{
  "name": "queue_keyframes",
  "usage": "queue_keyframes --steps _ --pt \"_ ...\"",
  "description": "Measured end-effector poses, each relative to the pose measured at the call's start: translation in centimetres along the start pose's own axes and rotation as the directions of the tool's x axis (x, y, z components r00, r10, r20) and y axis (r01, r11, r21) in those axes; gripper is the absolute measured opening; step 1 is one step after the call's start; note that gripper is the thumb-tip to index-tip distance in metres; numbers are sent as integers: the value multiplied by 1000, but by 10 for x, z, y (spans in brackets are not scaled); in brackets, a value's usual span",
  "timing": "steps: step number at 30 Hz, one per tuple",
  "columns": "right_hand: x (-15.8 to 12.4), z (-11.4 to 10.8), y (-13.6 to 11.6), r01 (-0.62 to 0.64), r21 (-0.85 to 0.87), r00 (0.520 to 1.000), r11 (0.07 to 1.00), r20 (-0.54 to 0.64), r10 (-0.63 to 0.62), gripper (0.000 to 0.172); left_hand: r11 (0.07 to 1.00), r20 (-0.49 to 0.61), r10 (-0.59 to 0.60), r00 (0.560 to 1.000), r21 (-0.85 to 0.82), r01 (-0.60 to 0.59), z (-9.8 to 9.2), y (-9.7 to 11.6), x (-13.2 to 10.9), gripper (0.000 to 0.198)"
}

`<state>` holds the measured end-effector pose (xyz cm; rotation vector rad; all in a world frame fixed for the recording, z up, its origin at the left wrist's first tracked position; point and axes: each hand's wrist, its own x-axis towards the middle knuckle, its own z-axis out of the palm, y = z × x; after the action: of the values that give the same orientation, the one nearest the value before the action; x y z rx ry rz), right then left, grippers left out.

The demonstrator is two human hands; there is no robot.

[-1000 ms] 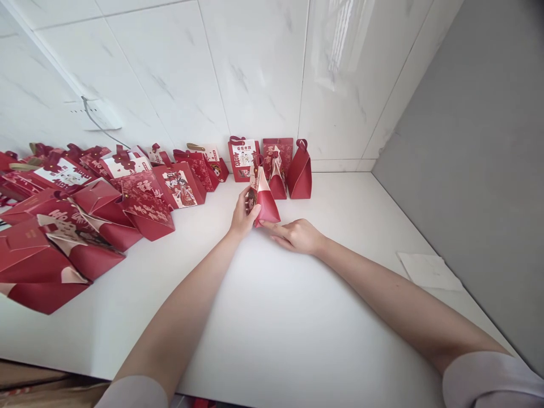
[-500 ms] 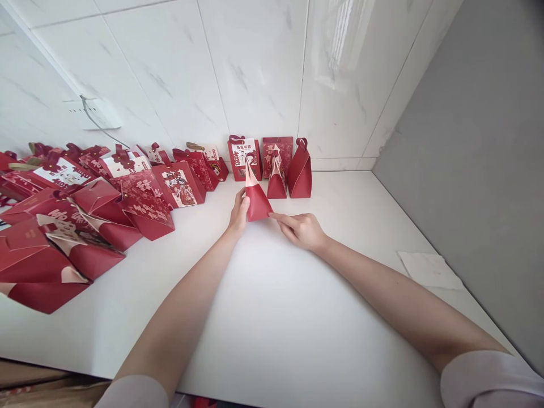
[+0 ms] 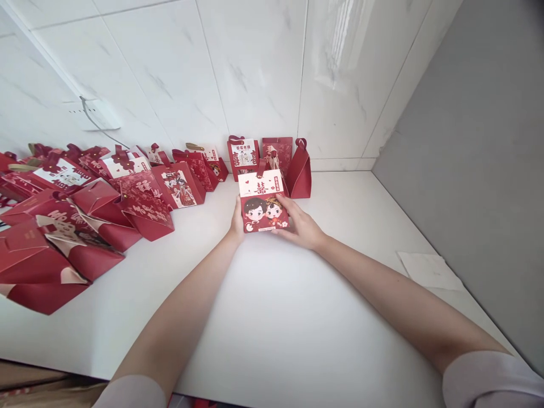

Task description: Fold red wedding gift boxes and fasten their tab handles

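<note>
A red and white gift box (image 3: pixel 261 212), its front printed with two cartoon heads and a red character, faces me in the middle of the white table. My left hand (image 3: pixel 237 221) grips its left side, with most of the fingers hidden behind the box. On the right side my right hand (image 3: pixel 302 224) holds it, thumb low and fingers along the edge. Just behind it stand a box with a figure print (image 3: pixel 247 150), a dark red patterned box (image 3: pixel 283 148) and a red triangular box with a ribbon loop (image 3: pixel 301 170).
Several more red gift boxes (image 3: pixel 144 204) crowd the left of the table (image 3: pixel 272 317). A white paper sheet (image 3: pixel 429 271) lies at the right by the grey panel (image 3: pixel 480 170). The tiled wall (image 3: pixel 259 68) closes off the back; a cable (image 3: pixel 91 116) hangs from a socket.
The held box has turned from its plain triangular side to its printed front. My right hand has gone from a pointing finger at its lower corner to holding its right side.
</note>
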<state>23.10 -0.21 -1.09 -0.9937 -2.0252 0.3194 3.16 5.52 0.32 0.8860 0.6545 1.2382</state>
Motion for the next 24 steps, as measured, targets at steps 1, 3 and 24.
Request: queue_keyframes --steps 1,3,24 --pt "-1 0 -1 24 -63 1000 998 13 -23 83 1000 55 -8 998 -15 9 0 0 -1 71" --pt "-1 0 -2 61 -170 998 984 34 -56 75 1000 155 -13 988 3 12 0 0 -2 82" --pt "2 4 10 14 24 994 1000 108 -17 74 834 -124 312 942 511 -209 -19 2 12 69"
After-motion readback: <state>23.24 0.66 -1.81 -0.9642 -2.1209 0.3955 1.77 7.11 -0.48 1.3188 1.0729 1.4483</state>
